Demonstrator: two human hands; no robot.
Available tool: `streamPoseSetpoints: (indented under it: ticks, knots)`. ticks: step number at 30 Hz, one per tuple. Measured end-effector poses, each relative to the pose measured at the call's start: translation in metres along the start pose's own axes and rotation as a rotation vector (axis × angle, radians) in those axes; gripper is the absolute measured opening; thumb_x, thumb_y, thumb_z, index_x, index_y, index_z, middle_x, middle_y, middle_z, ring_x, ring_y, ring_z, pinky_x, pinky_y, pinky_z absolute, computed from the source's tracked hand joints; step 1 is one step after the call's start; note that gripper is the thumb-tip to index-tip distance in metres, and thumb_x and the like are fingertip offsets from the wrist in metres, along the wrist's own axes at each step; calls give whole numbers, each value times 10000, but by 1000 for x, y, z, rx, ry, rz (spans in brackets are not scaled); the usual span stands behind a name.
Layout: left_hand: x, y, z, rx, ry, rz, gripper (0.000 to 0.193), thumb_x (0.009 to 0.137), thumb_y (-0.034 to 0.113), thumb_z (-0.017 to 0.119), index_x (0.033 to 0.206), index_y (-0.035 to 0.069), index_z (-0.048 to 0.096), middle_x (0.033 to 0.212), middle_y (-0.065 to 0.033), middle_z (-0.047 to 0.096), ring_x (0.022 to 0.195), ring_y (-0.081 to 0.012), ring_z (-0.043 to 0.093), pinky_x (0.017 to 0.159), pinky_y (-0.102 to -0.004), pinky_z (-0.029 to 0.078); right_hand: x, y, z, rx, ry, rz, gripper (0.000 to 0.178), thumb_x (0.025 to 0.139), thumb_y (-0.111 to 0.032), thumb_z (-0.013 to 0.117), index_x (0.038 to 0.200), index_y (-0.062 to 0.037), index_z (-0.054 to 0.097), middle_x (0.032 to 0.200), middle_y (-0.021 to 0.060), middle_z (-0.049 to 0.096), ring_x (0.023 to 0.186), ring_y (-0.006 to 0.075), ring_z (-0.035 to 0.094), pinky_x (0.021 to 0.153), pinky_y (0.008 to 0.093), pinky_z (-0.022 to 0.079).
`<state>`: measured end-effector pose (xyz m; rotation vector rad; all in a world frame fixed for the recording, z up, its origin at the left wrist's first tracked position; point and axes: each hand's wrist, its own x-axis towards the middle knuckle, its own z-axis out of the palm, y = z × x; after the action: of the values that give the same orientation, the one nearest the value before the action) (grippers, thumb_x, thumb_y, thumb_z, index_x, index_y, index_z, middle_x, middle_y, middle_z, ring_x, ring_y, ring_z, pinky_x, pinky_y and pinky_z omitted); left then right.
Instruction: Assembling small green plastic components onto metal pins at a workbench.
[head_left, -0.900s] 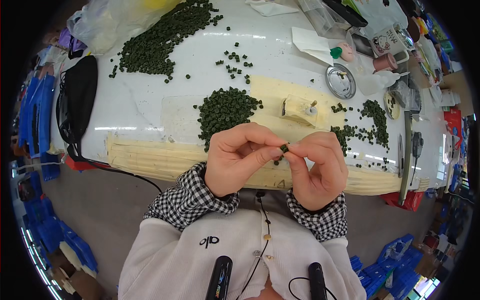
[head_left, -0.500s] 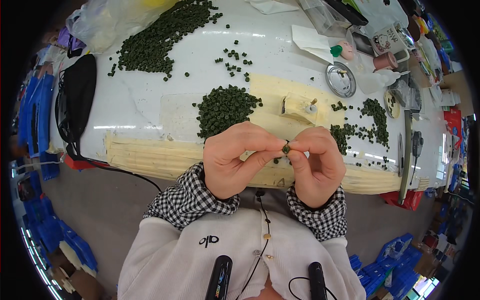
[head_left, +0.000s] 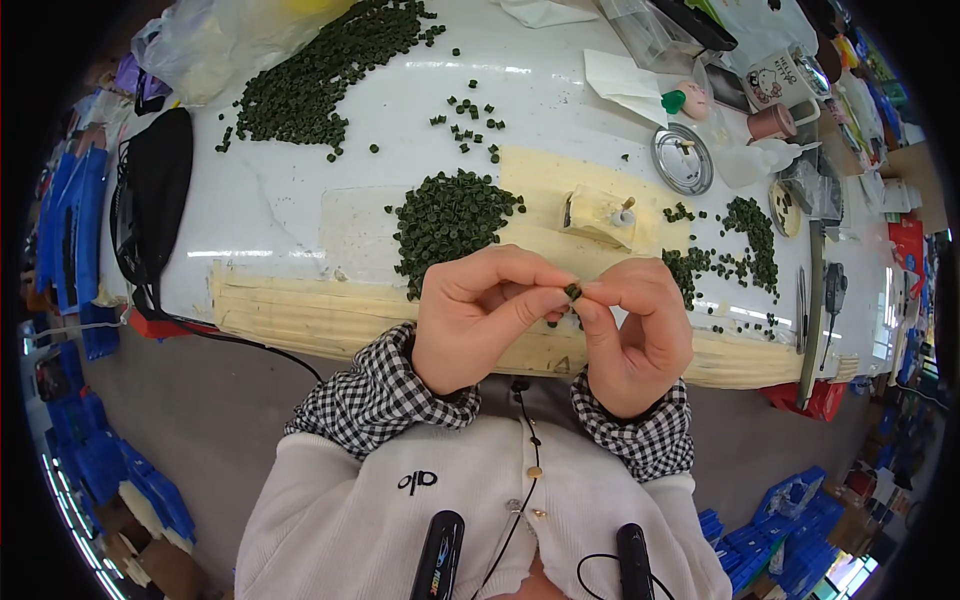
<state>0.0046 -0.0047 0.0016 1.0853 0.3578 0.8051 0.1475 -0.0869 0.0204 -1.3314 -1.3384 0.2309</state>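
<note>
L grip (head_left: 470, 325), R grip (head_left: 640, 335) pinch green pc. (head_left: 573, 291) (nr. table edge (head_left: 300, 318)).

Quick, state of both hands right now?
Left hand: closed, thumb and forefinger pinching a small round dark green piece.
Right hand: closed, pinching that same piece from the other side.

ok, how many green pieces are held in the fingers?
1 visible: a green piece, pinched between the left hand and right hand. Others may be hidden inside the grasp.
</note>
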Motion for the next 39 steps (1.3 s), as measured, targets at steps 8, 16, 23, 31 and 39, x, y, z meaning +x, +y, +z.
streamPoseSetpoints:
  ticks: [8, 16, 23, 31, 39]
  knots:
    - [1, -11, -6, -659, -79, -310, 159, 957, 65, 552, 1095, 10, 608, 991, -116, 676, 846, -142, 637, 756, -263, 528, 4, -7, -5, -45, 82, -9, 140, 764, 43, 708, 894, 15, 664, 813, 93, 599, 718, 194, 559, 641, 278, 457]
    - [3, -13, -7, -673, -98, -305, 160, 956, 74, 556, 1100, 26, 610, 997, -107, 677, 859, -141, 636, 766, -268, 525, 4, -7, -7, -42, 96, -5, 141, 756, 57, 698, 887, 17, 661, 800, 93, 595, 714, 195, 552, 646, 278, 443]
    - [2, -13, -7, -635, -93, -288, 176, 957, 78, 557, 1114, 17, 606, 1000, -109, 678, 867, -141, 634, 772, -264, 522, 3, -6, -9, -31, 83, -3, 149, 753, 63, 695, 890, 16, 661, 801, 92, 597, 712, 196, 554, 648, 274, 442]
    - [1, -14, -7, -635, -89, -287, 175, 957, 72, 553, 1115, 17, 605, 1003, -106, 678, 872, -142, 634, 776, -266, 521, 1, -6, -12, 80, 11, 60, 222, 796, 1, 686, 1013, 32, 653, 787, 84, 596, 701, 168, 558, 653, 260, 448]
    - [2, -12, -6, -587, -89, -285, 149, 958, 88, 556, 1085, 28, 605, 986, -92, 662, 856, -129, 609, 770, -257, 503, 31, -67, -37, 1256, -485, -108, 580, 940, -479, 517, 1412, -167, 388, 667, 126, 641, 476, 145, 518, 438, 256, 402]
